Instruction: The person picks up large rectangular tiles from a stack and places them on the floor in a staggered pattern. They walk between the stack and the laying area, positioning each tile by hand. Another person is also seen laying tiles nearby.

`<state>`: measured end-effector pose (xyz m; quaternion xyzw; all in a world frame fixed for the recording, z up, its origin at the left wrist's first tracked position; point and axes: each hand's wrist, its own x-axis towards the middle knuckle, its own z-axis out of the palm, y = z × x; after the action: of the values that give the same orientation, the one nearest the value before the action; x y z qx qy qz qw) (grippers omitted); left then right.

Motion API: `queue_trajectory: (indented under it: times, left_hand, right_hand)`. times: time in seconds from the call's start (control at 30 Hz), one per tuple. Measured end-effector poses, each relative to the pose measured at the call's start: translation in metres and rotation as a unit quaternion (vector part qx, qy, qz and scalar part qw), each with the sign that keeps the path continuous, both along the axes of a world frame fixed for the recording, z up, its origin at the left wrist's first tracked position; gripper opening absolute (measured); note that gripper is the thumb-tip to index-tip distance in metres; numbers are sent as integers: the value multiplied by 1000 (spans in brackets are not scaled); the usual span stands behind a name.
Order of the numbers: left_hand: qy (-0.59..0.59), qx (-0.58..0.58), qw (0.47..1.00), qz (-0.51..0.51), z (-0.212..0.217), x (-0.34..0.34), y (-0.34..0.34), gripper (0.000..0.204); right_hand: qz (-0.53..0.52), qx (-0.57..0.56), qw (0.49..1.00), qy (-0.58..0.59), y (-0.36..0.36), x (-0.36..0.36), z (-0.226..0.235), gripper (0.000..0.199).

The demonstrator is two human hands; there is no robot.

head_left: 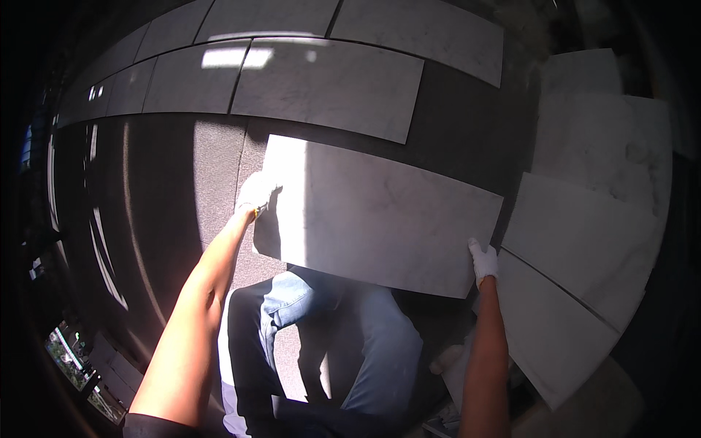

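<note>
While sunlight falls across the dark floor (168, 219), a person in blue jeans (350, 328) holds a large white marble tile (380, 219) out flat in front of the body, above the knees. The left hand (257, 193), in a white glove, is closed over the tile's left edge; the right hand (483, 261), also gloved, clasps its lower right corner, fingers curled around the rim. Beyond the tile, a row of laid tiles (321, 80) already covers the far floor, with bare dark ground between that row and the carried piece. A stack of loose tiles (584, 248) lies fanned out to the right. By the look of it, the tile is mid-carry, not yet set down; lowering it would call for squaring its long edge to the laid row.
</note>
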<state>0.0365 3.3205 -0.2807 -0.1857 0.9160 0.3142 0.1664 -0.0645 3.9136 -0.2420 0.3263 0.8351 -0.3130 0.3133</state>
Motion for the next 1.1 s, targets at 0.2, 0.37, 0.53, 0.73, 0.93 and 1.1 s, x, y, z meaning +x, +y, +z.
queue_trajectory:
  times: [0.2,0.37,0.53,0.73,0.93,1.1]
  left_hand:
    - [-24,103,991,83,-78,-5,-7,21]
    - [-8,31,999,-10,-122,-5,-17,19]
    - [-52,-29,997,-40,-122,-14,-8,20]
    - [-91,-69,991,-66,-115,-39,7,26]
    - [-98,-78,991,-37,-123,-38,6,27]
    - [-88,-172,971,-141,-133,-33,-5,26]
  right_hand:
    - [18,-5,999,42,31,-1,-124,75]
    - [44,23,998,43,40,-7,-167,67]
    - [95,54,994,7,30,-17,-156,78]
    - [121,110,986,-40,20,-42,-135,92]
    - [172,158,969,-83,2,-62,-116,94]
    - [206,208,951,-100,-16,-59,-110,88]
